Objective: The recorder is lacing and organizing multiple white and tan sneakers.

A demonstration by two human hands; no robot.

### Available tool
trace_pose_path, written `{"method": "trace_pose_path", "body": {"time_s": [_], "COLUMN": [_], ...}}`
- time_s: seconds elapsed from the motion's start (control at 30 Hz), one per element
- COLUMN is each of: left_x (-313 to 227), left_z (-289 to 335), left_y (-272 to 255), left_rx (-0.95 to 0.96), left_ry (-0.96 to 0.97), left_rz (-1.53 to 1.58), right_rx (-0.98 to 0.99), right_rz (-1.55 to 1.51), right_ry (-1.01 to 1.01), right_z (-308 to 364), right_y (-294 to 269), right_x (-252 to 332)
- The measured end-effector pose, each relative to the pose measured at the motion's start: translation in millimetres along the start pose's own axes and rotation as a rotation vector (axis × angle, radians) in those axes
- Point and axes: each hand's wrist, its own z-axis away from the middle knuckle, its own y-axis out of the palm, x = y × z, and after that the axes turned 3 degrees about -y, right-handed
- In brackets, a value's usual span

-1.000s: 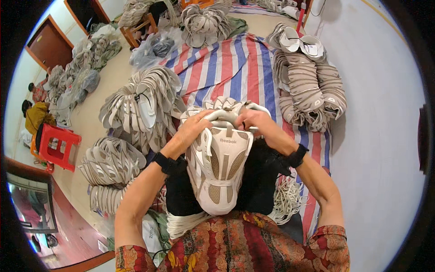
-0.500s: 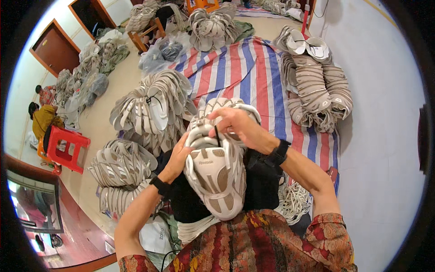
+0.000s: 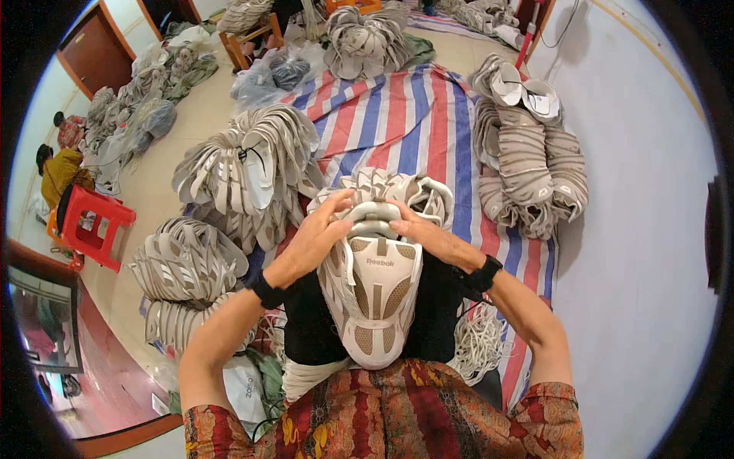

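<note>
On my lap lies a nested stack of beige and white sneaker uppers (image 3: pixel 373 294), the toe of the top one pointing toward me. My left hand (image 3: pixel 315 236) curves round the left of the collar end, thumb and fingers bent against the padded edges. At the right of the same collars, my right hand (image 3: pixel 430 233) grips with its thumb on top; its other fingers are largely hidden. More uppers (image 3: pixel 424 200) of the stack spread beyond my hands.
Tied bundles of uppers (image 3: pixel 252 164) stand at my left, with another bundle (image 3: pixel 187 260) nearer. Stacked uppers (image 3: pixel 527 164) line the right wall. White laces (image 3: pixel 480 344) lie by my right side. A striped sheet (image 3: pixel 397 115) covers the floor ahead; a red stool (image 3: pixel 95 226) stands far left, near seated people.
My right hand has come down from above the stack, where a black cord showed by its fingers, to the collars' right side. My left hand has shifted farther forward. The stack sits straighter.
</note>
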Motion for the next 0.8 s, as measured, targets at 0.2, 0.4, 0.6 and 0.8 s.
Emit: {"method": "trace_pose_path", "body": {"time_s": [0.2, 0.4, 0.6, 0.8], "left_x": [-16, 3, 26, 35], "left_z": [19, 22, 66, 122], "left_y": [16, 16, 8, 24], "left_rx": [-0.043, -0.072, -0.223, -0.205], "left_ry": [0.569, 0.482, 0.545, 0.506], "left_rz": [-0.542, -0.550, -0.629, -0.632], "right_rx": [-0.074, -0.073, -0.022, 0.034], "right_rz": [0.478, 0.410, 0.865, 0.833], "right_ry": [0.084, -0.152, -0.193, -0.355], "right_z": [4, 32, 26, 53], "right_y": [-5, -2, 37, 76], "right_x": [10, 8, 7, 14]}}
